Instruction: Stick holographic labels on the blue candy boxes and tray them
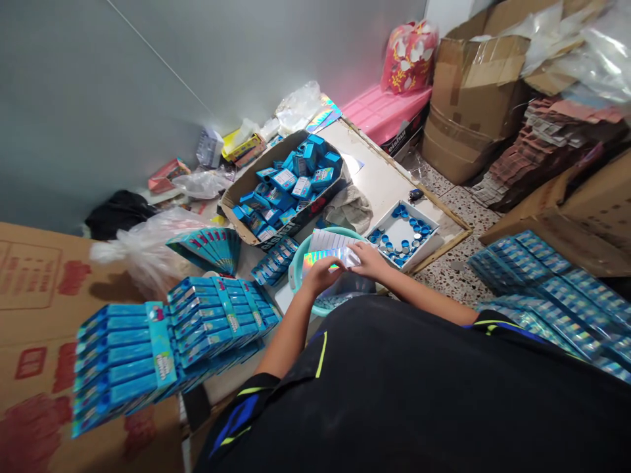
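- Holding a holographic card strip (329, 258) between the left hand (319, 276) and right hand (369, 259), both clamped on it, above a teal plastic basin (296, 279) at 12 o'clock.
- With both hands occupied, any next move calls for freeing one.
- Blue bottle caps (401, 230) lie in a white box (382, 213) at 2 o'clock.
- Blue cartons (290, 180) at 11 o'clock: labels too small to read.
- A dark carton (394, 148) at 1 o'clock: "eishu" is legible.

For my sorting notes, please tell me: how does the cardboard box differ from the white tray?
The cardboard box is brown and larger, while the white tray is smaller. The box holds a loose pile of blue printed cartons; the tray holds round blue caps spread in one layer, with its white base showing. Both are open on top and hold blue items.
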Demonstrator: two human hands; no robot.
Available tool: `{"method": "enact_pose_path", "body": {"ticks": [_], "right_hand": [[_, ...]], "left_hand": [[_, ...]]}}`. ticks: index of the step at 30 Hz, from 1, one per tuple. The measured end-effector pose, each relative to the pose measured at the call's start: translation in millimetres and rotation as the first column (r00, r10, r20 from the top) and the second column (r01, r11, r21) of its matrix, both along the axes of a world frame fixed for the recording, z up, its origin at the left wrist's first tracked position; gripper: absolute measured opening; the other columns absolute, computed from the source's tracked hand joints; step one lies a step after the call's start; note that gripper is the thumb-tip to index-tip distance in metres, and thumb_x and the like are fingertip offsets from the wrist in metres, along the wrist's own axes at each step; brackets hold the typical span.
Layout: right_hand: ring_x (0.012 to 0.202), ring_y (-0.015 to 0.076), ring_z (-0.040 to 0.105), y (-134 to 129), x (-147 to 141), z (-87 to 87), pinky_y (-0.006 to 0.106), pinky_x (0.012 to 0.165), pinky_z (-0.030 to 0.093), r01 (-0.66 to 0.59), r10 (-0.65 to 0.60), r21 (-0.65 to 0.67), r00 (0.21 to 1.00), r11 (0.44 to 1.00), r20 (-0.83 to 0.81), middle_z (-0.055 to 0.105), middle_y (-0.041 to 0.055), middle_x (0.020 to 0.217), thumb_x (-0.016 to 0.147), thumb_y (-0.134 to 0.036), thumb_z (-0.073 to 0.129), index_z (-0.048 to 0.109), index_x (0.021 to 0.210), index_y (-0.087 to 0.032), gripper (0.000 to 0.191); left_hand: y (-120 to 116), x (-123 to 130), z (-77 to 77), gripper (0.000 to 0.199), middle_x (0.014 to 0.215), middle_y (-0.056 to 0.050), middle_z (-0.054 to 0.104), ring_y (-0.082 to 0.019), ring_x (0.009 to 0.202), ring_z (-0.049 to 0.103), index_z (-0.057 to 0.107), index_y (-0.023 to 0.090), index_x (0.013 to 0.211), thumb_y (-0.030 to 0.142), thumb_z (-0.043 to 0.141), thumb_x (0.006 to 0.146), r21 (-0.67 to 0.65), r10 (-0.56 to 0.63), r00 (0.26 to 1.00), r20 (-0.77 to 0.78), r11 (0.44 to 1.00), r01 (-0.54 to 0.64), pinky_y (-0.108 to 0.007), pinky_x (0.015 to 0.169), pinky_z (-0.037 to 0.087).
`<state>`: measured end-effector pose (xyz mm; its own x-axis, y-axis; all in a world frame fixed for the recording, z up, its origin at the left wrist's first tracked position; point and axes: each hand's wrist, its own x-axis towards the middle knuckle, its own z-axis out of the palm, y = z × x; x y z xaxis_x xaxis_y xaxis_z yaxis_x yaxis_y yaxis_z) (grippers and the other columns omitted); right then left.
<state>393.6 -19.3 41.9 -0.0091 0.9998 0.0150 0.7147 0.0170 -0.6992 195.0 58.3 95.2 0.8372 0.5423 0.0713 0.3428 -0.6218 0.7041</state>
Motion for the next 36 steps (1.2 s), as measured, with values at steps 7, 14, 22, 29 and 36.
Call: {"method": "enact_pose_path", "body": {"ticks": [7, 14, 22, 29, 36], "right_hand": [[0.117, 0.0295, 0.057, -5.3, 1.3, -9.7, 0.038, 0.091, 0.036, -0.122, 0.133, -0.093, 0.983, 0.988, 0.128, 0.065, 0.0108, 0.132, 0.085, -0.045, 0.075, 0.072, 0.118, -0.023, 0.039], [0.111, 0.0294, 0.056, -14.5, -11.5, -13.1, 0.039, 0.087, 0.03, -0.183, 0.206, -0.112, 0.947, 0.977, 0.245, 0.069, 0.0101, 0.124, 0.09, -0.046, 0.07, 0.074, 0.107, -0.024, 0.029], [0.108, 0.0301, 0.054, -16.0, -16.7, -6.6, 0.042, 0.09, 0.027, -0.164, 0.206, -0.164, 0.935, 0.973, 0.289, 0.069, 0.0112, 0.117, 0.09, -0.042, 0.069, 0.074, 0.1, -0.022, 0.022], [0.112, 0.0324, 0.052, -10.3, -19.1, 2.0, 0.045, 0.093, 0.027, -0.133, 0.196, -0.24, 0.945, 0.962, 0.26, 0.066, 0.0124, 0.121, 0.085, -0.046, 0.075, 0.075, 0.099, -0.02, 0.03], [0.111, 0.0292, 0.054, -8.3, -15.8, -4.9, 0.042, 0.093, 0.027, -0.173, 0.217, -0.206, 0.951, 0.963, 0.218, 0.067, 0.0098, 0.121, 0.084, -0.045, 0.077, 0.074, 0.102, -0.022, 0.03]], "left_hand": [[-13.8, -15.2, -17.8, 0.018, 0.094, -0.007, 0.074, -0.02, 0.09, 0.07, 0.069, 0.019, 0.106, 0.022, 0.058, 0.092, 0.087, -0.063, 0.998, -0.011, 0.994, 0.064, -0.036, 0.083, 0.058], [-31.9, -23.9, -25.3, 0.022, 0.098, -0.009, 0.074, -0.022, 0.094, 0.071, 0.07, 0.022, 0.11, 0.026, 0.054, 0.097, 0.121, -0.08, 0.995, 0.058, 0.99, 0.073, -0.041, 0.086, 0.061], [-44.3, -15.2, -13.4, 0.022, 0.086, -0.006, 0.073, -0.018, 0.087, 0.07, 0.07, 0.023, 0.092, 0.024, 0.049, 0.099, 0.147, -0.114, 0.981, 0.155, 0.985, 0.091, -0.038, 0.087, 0.061], [-28.9, -17.5, 39.0, 0.012, 0.087, -0.003, 0.073, -0.018, 0.087, 0.071, 0.064, 0.022, 0.086, 0.024, 0.058, 0.096, 0.225, 0.083, 0.935, 0.345, 0.96, -0.168, -0.043, 0.092, 0.06], [-12.8, -31.5, 157.4, 0.032, 0.098, -0.003, 0.072, -0.021, 0.097, 0.073, 0.066, 0.022, 0.107, 0.032, 0.081, 0.081, 0.248, 0.473, 0.781, 0.408, 0.766, -0.594, -0.043, 0.098, 0.057]]}}
